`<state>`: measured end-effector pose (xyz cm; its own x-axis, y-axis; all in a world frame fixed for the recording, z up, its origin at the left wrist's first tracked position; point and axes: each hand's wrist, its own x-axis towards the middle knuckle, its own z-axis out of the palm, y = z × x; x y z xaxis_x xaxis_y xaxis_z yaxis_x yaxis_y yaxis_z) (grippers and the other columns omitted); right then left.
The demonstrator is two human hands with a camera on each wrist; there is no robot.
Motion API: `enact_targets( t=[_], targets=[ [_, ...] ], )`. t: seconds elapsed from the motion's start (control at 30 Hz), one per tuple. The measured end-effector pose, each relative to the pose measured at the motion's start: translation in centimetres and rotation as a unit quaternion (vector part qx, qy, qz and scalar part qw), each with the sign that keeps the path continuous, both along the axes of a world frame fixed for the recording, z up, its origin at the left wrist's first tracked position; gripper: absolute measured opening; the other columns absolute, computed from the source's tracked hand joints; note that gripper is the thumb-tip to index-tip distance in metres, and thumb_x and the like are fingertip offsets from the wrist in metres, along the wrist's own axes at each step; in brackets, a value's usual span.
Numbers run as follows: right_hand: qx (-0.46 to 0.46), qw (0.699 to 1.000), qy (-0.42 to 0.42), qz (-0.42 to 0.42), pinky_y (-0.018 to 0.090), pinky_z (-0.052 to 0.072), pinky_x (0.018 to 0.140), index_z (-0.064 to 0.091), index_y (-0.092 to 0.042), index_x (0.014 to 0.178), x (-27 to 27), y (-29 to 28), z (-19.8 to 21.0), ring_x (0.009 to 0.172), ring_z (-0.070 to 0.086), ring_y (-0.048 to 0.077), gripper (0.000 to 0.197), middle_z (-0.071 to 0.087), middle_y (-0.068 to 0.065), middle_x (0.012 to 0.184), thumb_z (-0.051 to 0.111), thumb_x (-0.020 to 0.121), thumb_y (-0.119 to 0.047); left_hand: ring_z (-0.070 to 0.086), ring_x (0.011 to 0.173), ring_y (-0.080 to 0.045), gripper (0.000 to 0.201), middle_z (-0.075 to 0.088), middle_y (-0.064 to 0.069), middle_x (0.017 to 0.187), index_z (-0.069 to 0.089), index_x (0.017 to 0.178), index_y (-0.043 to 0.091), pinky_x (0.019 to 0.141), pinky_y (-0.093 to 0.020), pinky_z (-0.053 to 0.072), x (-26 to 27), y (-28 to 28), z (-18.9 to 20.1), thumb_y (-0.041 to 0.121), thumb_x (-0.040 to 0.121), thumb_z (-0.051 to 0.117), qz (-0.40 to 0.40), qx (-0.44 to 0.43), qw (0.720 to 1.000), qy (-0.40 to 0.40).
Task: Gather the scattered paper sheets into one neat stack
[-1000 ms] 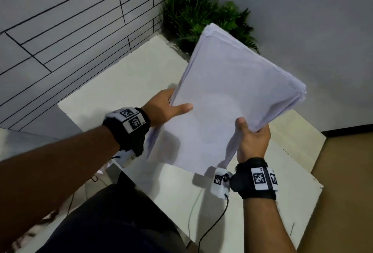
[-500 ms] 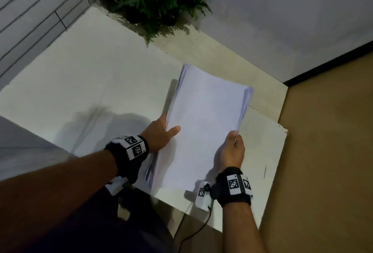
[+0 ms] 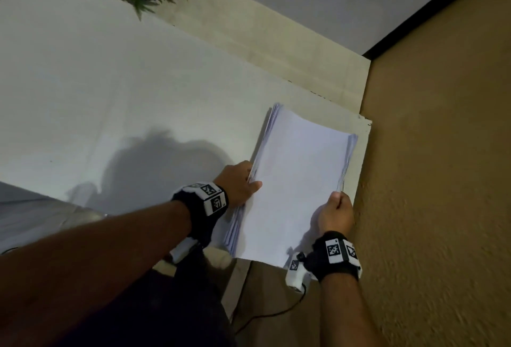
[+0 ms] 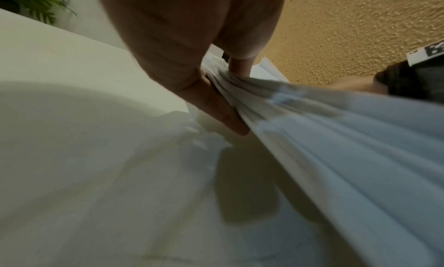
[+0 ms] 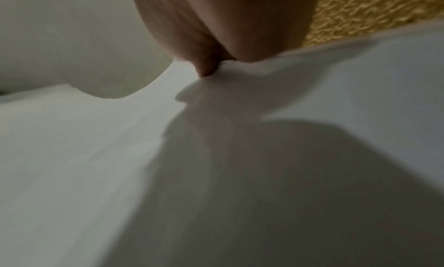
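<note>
Left hand [image 3: 239, 180] is pinching the white paper stack [image 3: 298, 180] at its left edge. Right hand [image 3: 336, 212] is pinching its right edge over the white table [image 3: 110, 84].

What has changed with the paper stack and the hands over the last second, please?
The paper stack has come down from a raised, tilted hold in front of the plant to lie low over the near right corner of the white table. Nothing was let go: the left hand still grips its left edge and the right hand its right edge.
</note>
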<state>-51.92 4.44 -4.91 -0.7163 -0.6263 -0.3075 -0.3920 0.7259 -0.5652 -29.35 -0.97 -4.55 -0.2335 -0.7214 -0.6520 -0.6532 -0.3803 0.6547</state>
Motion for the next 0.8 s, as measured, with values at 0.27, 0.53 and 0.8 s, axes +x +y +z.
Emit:
enact_targets(
  t=[0.27, 0.53, 0.8],
  targets=[
    [0.022, 0.994, -0.099, 0.031, 0.035, 0.037, 0.108, 0.040, -0.015, 0.142, -2.7, 0.2, -1.6, 0.132, 0.045, 0.026, 0.056, 0.050, 0.011, 0.141, 0.063, 0.090, -0.020, 0.066, 0.093, -0.028, 0.045, 0.067, -0.008, 0.099, 0.060, 0.115, 0.014, 0.085, -0.041, 0.055, -1.9, 1.1, -1.8, 0.028, 0.076, 0.076, 0.141, 0.029, 0.989, 0.038],
    [0.076, 0.995, 0.009, 0.069, 0.033, 0.029, 0.110, 0.026, -0.013, 0.149, -2.1, 0.9, -2.7, 0.136, 0.035, 0.030, 0.070, 0.031, 0.016, 0.146, 0.062, 0.091, -0.024, 0.065, 0.075, -0.025, 0.026, 0.068, -0.013, 0.080, 0.067, 0.090, 0.006, 0.080, -0.039, 0.057, -2.8, 0.9, -3.1, 0.018, 0.071, 0.082, 0.182, 0.004, 0.983, 0.019],
    [0.143, 0.978, 0.104, 0.113, 0.042, 0.030, 0.105, 0.034, -0.004, 0.142, -1.9, 0.3, -1.9, 0.131, 0.032, 0.041, 0.066, 0.033, 0.025, 0.143, 0.062, 0.089, -0.030, 0.070, 0.086, -0.027, 0.017, 0.072, -0.008, 0.087, 0.063, 0.098, 0.009, 0.066, -0.039, 0.060, -0.7, 0.9, -2.2, 0.009, 0.082, 0.066, 0.174, 0.053, 0.979, 0.094]
  ],
)
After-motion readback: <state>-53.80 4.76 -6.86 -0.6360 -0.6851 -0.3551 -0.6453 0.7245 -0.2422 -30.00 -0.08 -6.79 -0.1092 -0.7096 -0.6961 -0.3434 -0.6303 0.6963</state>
